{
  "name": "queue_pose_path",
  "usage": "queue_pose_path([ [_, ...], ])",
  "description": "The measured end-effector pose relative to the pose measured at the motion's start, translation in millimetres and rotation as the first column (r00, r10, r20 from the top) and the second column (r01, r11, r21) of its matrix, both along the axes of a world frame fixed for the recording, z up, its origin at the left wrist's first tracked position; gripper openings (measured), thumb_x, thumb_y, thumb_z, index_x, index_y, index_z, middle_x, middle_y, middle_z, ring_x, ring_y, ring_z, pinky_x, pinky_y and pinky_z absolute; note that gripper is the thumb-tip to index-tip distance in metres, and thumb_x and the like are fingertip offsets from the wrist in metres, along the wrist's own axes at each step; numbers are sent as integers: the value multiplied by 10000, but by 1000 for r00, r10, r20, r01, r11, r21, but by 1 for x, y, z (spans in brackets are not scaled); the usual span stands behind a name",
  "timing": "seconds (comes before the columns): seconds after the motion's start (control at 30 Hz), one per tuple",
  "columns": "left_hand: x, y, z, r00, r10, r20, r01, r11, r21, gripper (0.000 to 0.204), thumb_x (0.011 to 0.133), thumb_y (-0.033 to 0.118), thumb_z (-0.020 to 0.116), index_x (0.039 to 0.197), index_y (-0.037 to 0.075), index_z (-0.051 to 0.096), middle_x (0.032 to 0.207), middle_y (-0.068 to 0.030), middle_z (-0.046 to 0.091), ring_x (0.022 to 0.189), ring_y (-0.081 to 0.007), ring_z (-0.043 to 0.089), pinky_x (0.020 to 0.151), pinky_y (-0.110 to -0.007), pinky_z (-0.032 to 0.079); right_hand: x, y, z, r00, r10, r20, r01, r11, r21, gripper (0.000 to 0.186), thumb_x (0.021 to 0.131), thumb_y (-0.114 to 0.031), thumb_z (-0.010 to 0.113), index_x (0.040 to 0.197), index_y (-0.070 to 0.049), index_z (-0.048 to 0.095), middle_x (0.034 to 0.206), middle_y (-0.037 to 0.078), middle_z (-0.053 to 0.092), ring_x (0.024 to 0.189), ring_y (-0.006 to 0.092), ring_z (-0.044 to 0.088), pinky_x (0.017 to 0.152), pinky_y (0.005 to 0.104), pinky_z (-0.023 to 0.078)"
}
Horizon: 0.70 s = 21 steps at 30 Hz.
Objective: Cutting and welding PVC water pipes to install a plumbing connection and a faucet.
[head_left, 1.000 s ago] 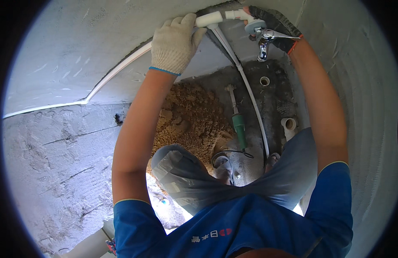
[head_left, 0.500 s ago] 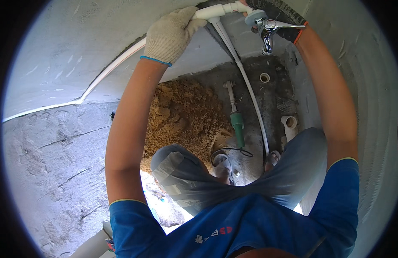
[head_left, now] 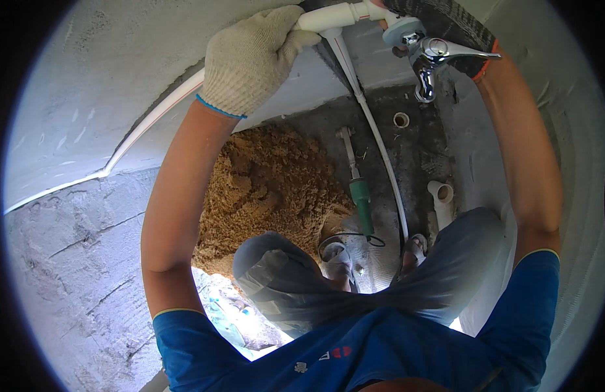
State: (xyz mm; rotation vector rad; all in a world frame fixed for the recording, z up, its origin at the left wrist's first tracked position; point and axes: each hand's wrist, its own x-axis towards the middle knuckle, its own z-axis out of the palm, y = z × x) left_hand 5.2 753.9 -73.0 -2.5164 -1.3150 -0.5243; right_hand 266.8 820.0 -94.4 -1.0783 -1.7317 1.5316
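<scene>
Along the wall runs a white plastic pipe (head_left: pixel 326 19) with a tee, from which a branch drops to the floor. My left hand (head_left: pixel 249 60), in a cream knitted glove with a blue cuff, is wrapped around the pipe left of the tee. At the pipe's right end sits a chrome tap (head_left: pixel 433 59) with a long lever and a downward spout, a pale round collar behind it. My right hand (head_left: pixel 449 25), in a dark patterned glove with an orange cuff, is closed around the pipe's end fitting behind the tap. The tap partly hides its fingers.
Below lie a heap of brown sand (head_left: pixel 269 189) and a green-handled pipe-welding iron (head_left: pixel 360 199) with a black cord. A small floor pipe opening (head_left: pixel 401 120) and a larger white drain pipe (head_left: pixel 441 196) stand near the right wall. My sandalled feet are beside the iron.
The tap and my right hand appear lower and farther right, and larger. My left hand has shifted slightly left in view, still on the pipe. The whole view has moved a little.
</scene>
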Motion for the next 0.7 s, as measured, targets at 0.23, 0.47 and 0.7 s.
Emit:
queue_pose_path([
  [0.23, 2, 1, -1, 998, 58, -25, -58, 998, 24, 336, 895, 359, 686, 1089, 84, 679, 899, -135, 705, 760, -303, 693, 639, -367, 553, -2, -5, 11, 997, -80, 15, 81, 994, -76, 257, 965, -257, 591, 1022, -23, 682, 856, 52, 659, 701, 123, 600, 601, 271, 499],
  [0.47, 2, 3, -1, 995, 77, -55, -78, 997, -3, 324, 901, 366, 672, 1082, 98, 661, 865, -128, 697, 722, -297, 686, 605, -373, 544, -3, -3, 10, 998, -45, 54, 43, 999, 33, 260, 967, -256, 587, 1034, -21, 677, 860, 58, 659, 717, 127, 606, 618, 279, 504],
  [0.7, 1, 4, -2, 996, 57, -66, -55, 998, 38, 324, 901, 380, 665, 1059, 98, 656, 831, -125, 687, 702, -300, 680, 594, -377, 539, -2, -1, 11, 995, -40, 86, 33, 997, 73, 263, 970, -255, 582, 1046, -19, 672, 864, 64, 658, 732, 132, 612, 635, 287, 509],
])
